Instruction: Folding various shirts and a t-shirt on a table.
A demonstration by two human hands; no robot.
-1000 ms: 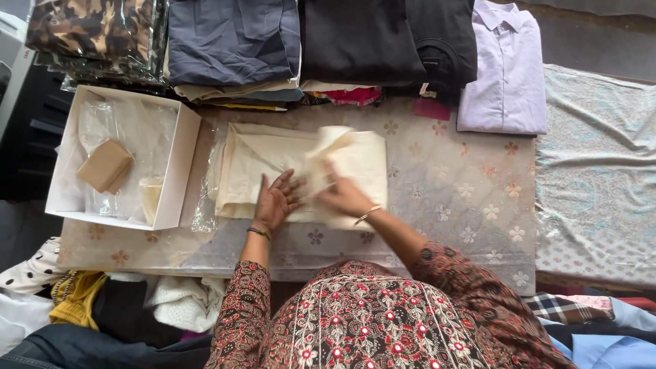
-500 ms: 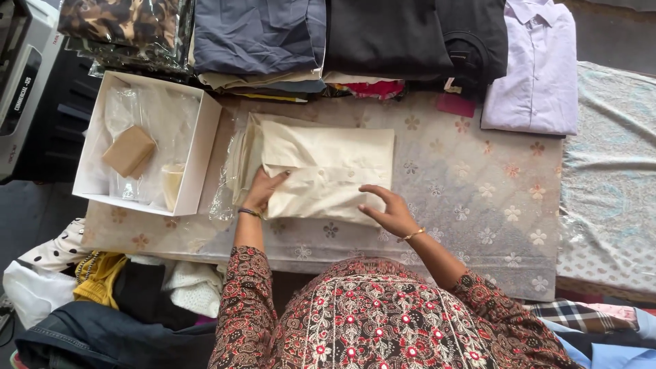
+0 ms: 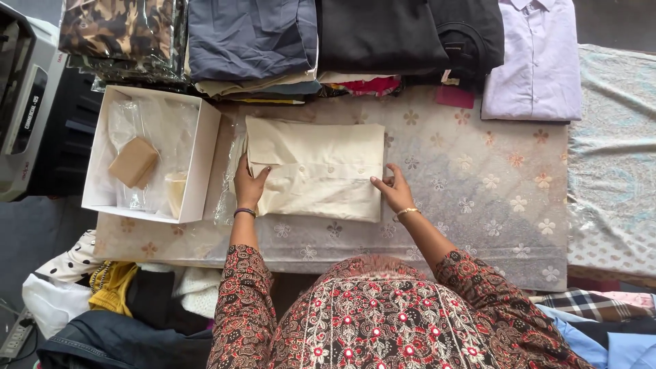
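Head cam, straight down, near table point(image 3: 478, 205).

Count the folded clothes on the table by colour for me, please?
Cream shirt under both hands: 1
Camouflage garment: 1
Blue-grey garment: 1
Black garments: 2
Lilac shirt: 1
Total: 6, not counting pieces half hidden under the stacks.

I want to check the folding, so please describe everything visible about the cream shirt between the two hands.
The cream shirt is folded into a neat, flat rectangle of what looks like light woven cloth. A row of small buttons runs across it near the middle. It lies on the floral tablecloth, partly over a clear plastic bag, just right of the white box. The left hand presses its left edge and the right hand touches its right edge.
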